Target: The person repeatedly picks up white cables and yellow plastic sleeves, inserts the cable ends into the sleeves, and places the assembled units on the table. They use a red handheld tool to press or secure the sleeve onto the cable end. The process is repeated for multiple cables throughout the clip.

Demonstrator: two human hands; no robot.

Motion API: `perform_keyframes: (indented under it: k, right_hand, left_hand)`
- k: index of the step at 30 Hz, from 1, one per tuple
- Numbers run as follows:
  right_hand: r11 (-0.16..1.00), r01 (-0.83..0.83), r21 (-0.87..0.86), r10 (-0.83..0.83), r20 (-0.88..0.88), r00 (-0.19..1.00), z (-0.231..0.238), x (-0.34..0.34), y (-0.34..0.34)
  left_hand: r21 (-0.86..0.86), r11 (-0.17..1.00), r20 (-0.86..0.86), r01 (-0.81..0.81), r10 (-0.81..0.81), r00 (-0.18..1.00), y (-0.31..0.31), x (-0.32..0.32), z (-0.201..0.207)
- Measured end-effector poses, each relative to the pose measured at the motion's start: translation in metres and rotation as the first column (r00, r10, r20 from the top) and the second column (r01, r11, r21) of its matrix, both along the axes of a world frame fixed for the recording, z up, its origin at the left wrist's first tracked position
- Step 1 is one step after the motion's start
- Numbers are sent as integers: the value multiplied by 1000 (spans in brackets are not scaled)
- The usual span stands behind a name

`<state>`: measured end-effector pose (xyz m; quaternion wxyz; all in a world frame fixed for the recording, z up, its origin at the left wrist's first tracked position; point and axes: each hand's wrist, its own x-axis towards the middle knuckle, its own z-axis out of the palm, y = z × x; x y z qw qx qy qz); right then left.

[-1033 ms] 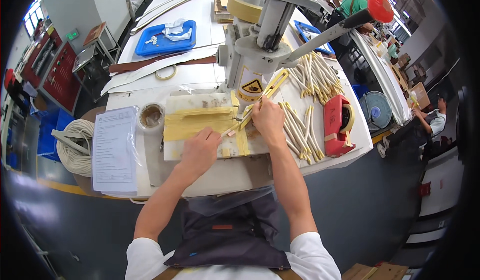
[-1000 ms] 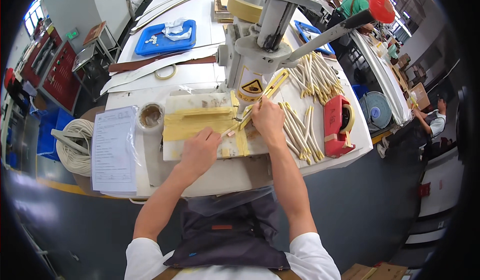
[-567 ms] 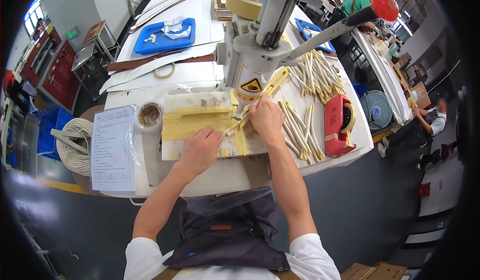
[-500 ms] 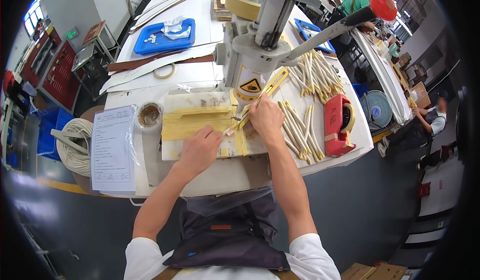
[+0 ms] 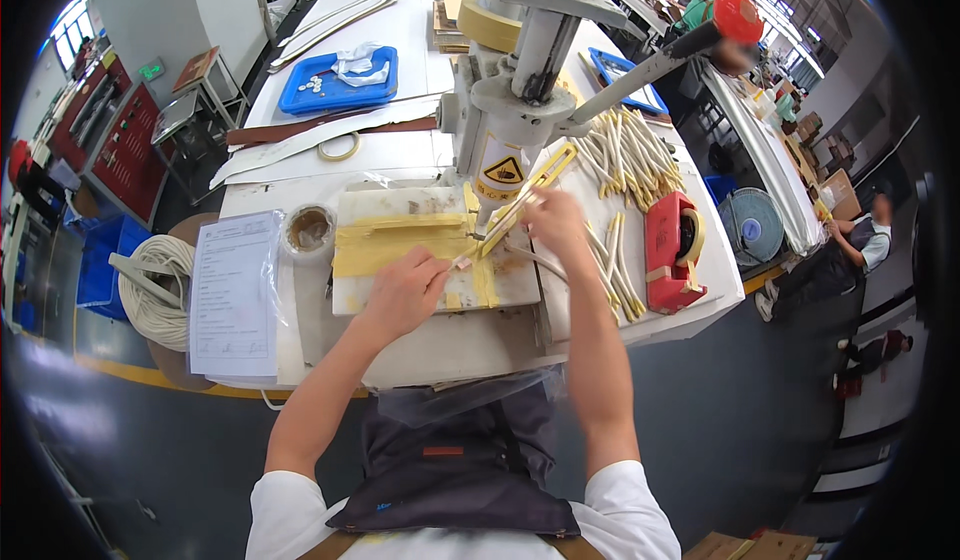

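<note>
My left hand [image 5: 408,288] rests at the front of a white board [image 5: 385,298] partly covered with yellow tape [image 5: 385,250]. Its fingers are pinched together beside a small pale piece [image 5: 463,263]; what lies between them is hidden. Up and to the right, my right hand [image 5: 557,222] is blurred with its fingers bent, close to a slotted yellow strip [image 5: 545,178]. I cannot tell whether it holds anything. Above the board stands a grey hand press [image 5: 505,110] with a warning label. Several pale cord pieces [image 5: 615,260] lie right of my right hand.
A red tape dispenser [image 5: 672,260] stands at the right edge. Farther back lies a larger pile of cord pieces [image 5: 625,155]. The press lever's red knob [image 5: 738,17] juts right. Left are a tape roll [image 5: 308,232], a sleeved sheet [image 5: 237,300] and a cord coil [image 5: 155,290].
My right hand has moved right and slightly up, away from the spot under the press. My left hand stays at the board's front, nearly unmoved. The whole view has shifted a little.
</note>
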<state>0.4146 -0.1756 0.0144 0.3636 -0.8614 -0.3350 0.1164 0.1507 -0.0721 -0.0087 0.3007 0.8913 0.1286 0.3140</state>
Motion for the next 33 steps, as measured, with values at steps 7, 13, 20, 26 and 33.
perform_keyframes:
  k: [7, 13, 20, 26, 33]
  right_hand:
    - [179, 2, 984, 472, -88, 877, 230, 12, -40]
    - [326, -197, 925, 466, 24, 884, 297, -25, -14]
    - [203, -415, 887, 800, 94, 592, 273, -9, -42]
    - [149, -611, 777, 591, 425, 686, 173, -72, -106]
    - [137, -677, 723, 413, 580, 702, 135, -70, -101]
  left_hand:
    - [-102, 994, -101, -44, 34, 994, 1, -4, 1]
    - [-61, 998, -47, -21, 18, 999, 0, -1, 1]
    - [-46, 998, -52, -46, 43, 998, 2, -1, 1]
    - [-63, 997, -69, -33, 29, 997, -3, 0, -1]
    - [51, 996, -76, -78, 82, 994, -2, -1, -1]
